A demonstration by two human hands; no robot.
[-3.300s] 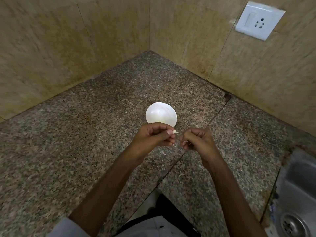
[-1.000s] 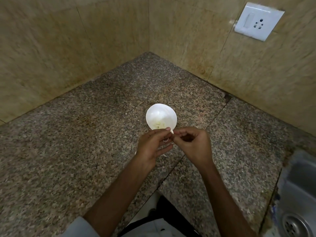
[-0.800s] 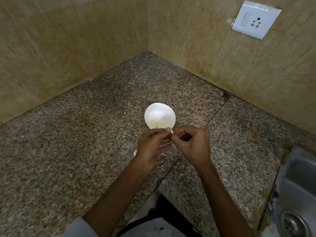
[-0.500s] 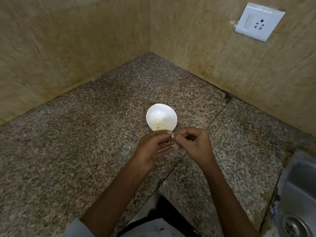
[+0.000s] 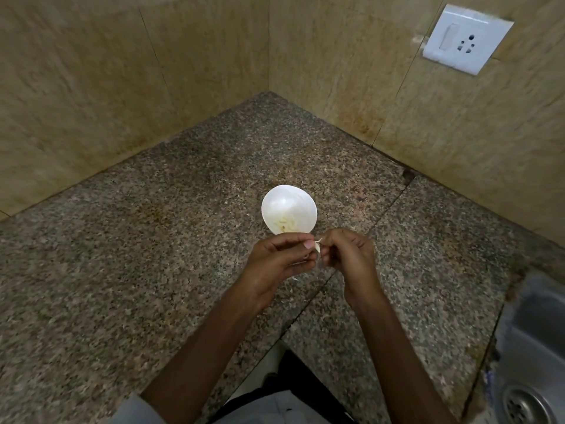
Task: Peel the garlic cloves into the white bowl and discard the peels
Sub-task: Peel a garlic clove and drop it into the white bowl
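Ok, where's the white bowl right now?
The white bowl stands on the counter at the head view's centre, just beyond the left hand and right hand.

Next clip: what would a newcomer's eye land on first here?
The white bowl glows against the speckled granite counter, with pale garlic pieces in its near side. Just in front of it, the left hand and right hand pinch a small garlic clove between them. A white wall socket sits at upper right.

Fingers (image 5: pixel 294 243) hide most of the garlic clove (image 5: pixel 318 247). The sink (image 5: pixel 532 347) is cut off at the edge.
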